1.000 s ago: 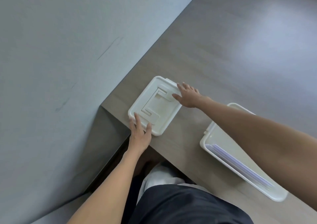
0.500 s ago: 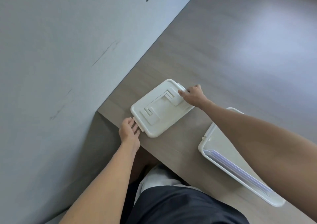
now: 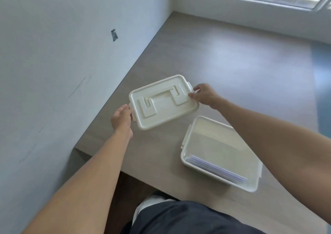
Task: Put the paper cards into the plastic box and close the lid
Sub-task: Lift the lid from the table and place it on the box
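Cream rectangular plastic lid (image 3: 163, 102) held at both short ends — left hand (image 3: 122, 119) and right hand (image 3: 204, 95), fingers pinching its side latches. Open cream plastic box (image 3: 221, 153) sits on the grey worktop (image 3: 161, 153), white paper cards (image 3: 217, 170) inside. Advised: keep lid level, align corners — then press evenly.

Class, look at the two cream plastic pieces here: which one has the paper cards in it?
The open box, nearest the person's right forearm; the paper cards lie along its near wall. The lid, held by both hands at its end tabs, carries a moulded handle and nothing else.
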